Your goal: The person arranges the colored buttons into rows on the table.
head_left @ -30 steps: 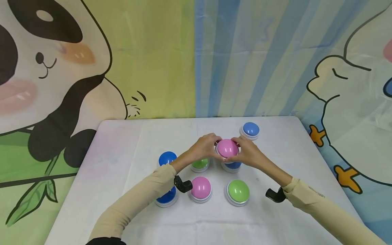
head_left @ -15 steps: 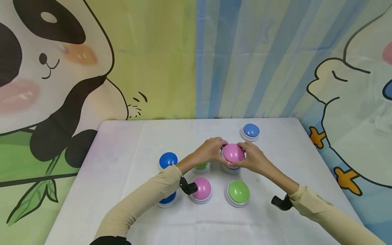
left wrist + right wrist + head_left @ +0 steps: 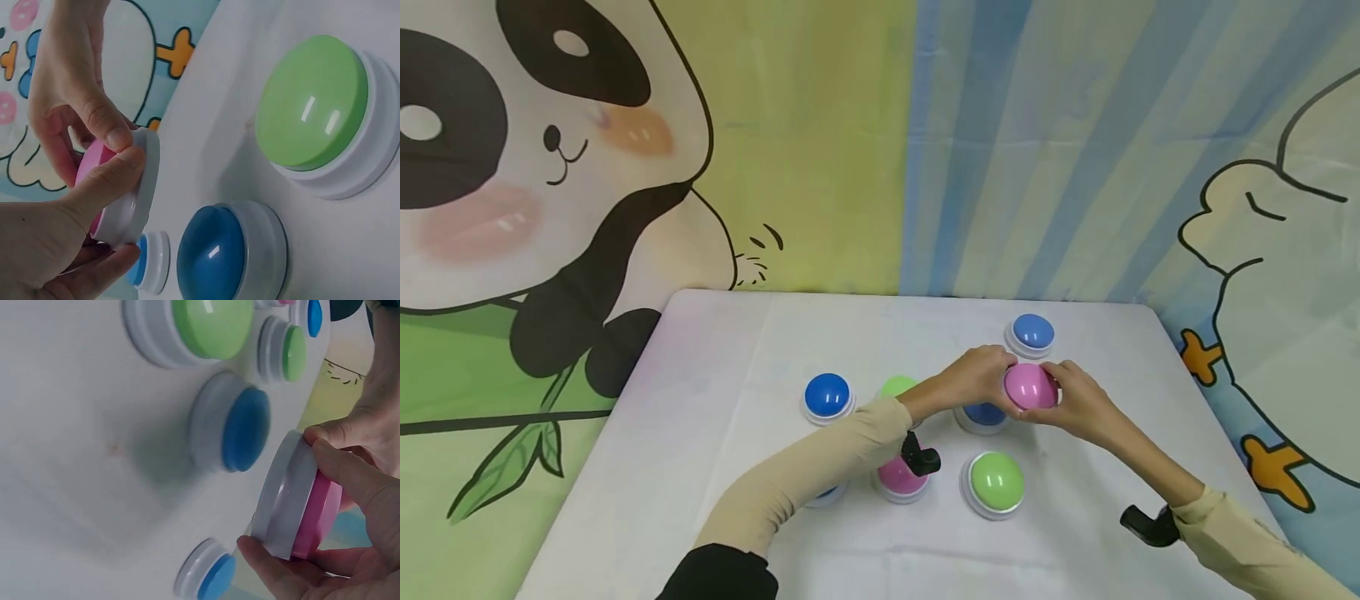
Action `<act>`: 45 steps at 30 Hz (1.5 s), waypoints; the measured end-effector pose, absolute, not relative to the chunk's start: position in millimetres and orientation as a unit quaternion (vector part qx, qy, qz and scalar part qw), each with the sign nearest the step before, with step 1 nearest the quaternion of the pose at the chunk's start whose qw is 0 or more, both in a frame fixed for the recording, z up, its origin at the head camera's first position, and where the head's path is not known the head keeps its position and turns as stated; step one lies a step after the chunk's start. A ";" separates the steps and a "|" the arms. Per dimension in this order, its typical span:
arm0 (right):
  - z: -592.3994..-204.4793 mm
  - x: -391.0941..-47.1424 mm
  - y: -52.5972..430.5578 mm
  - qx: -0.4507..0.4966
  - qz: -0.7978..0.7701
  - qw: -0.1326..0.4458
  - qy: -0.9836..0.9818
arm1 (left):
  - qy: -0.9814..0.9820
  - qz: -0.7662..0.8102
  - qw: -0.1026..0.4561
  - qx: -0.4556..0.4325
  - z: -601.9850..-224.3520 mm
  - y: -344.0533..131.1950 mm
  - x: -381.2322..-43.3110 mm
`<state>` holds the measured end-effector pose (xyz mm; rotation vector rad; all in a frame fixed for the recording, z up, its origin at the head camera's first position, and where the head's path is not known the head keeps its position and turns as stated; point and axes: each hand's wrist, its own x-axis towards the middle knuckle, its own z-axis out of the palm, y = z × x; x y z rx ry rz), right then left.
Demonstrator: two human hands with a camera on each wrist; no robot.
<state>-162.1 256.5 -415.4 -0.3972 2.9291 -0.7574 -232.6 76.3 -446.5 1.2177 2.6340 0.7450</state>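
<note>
A pink push button with a white base is held up off the table between both hands. My left hand grips its left side, and my right hand grips its right side. In the left wrist view the thumbs lie close together on the white rim of the pink button. The right wrist view shows its white base tilted, clear of the tabletop. Just below and left of the hands stands a blue button. Another blue button sits behind them.
A green button stands nearer the front, with a second pink button partly behind the left wrist camera. Further left is a blue button. A green one is mostly covered by the left arm. All rest on the white table.
Both hands have carried the pink button to the right, from over the blue button to beside it, uncovering more of that blue button. The head view has turned slightly left.
</note>
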 end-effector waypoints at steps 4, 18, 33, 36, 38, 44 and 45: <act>-418.6 -162.4 273.5 -0.126 -0.245 0.051 0.960 | 0.880 0.224 0.075 0.411 -447.0 97.9 -233.8; -435.6 -174.2 310.9 -0.113 -0.232 0.061 0.964 | 0.889 0.221 0.089 0.390 -460.9 143.2 -239.1; -453.9 -171.5 328.1 -0.109 -0.235 0.068 0.964 | 0.899 0.175 0.079 0.394 -476.4 162.6 -235.7; -460.7 -170.7 329.0 -0.115 -0.239 0.073 0.961 | 0.902 0.155 0.083 0.394 -482.8 164.4 -234.2; -465.0 -170.3 329.5 -0.117 -0.243 0.075 0.960 | 0.901 0.154 0.091 0.395 -485.9 165.0 -233.4; -476.9 -171.4 331.9 -0.124 -0.246 0.075 0.958 | 0.899 0.155 0.108 0.396 -495.3 167.4 -233.1; -478.7 -171.8 332.4 -0.127 -0.248 0.076 0.957 | 0.899 0.152 0.109 0.397 -496.7 167.8 -233.2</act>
